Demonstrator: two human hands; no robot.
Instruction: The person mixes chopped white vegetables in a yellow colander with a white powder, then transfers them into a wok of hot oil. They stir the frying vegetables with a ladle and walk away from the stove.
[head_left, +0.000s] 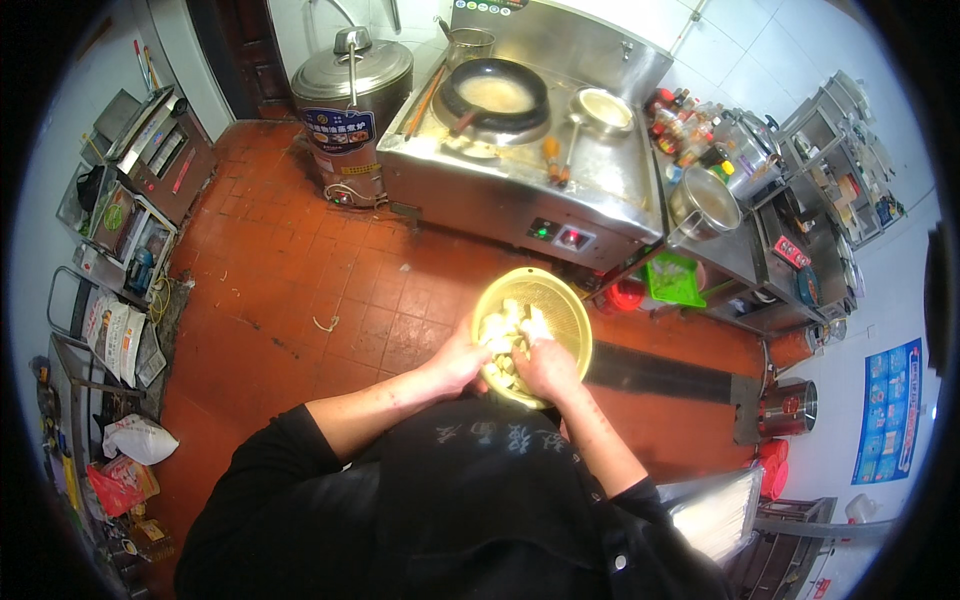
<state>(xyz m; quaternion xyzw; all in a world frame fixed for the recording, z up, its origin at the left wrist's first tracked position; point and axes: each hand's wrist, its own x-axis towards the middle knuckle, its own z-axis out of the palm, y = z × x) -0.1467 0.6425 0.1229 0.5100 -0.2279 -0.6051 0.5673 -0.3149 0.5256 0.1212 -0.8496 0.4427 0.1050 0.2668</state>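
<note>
A yellow plastic colander (574, 322) is held close to the front of my black apron. My left hand (459, 361) grips its left rim. Inside the colander lie pale, cut chunks of food (504, 330), which look like a vegetable. My right hand (549, 367) reaches over the near right rim, its fingers down among the chunks; whether they pinch any cannot be made out. Beyond the colander, on a steel range, stands a black wok (495, 94) with pale liquid in it.
The range's steel front edge (517, 191) lies ahead. Left of it stands a lidded steamer drum (352, 75). At right are a steel pot (705, 201), sauce bottles (679, 124) and a green basket (673, 279) lower down. Shelving units line the left wall. A dark floor grate (652, 371) runs to the right.
</note>
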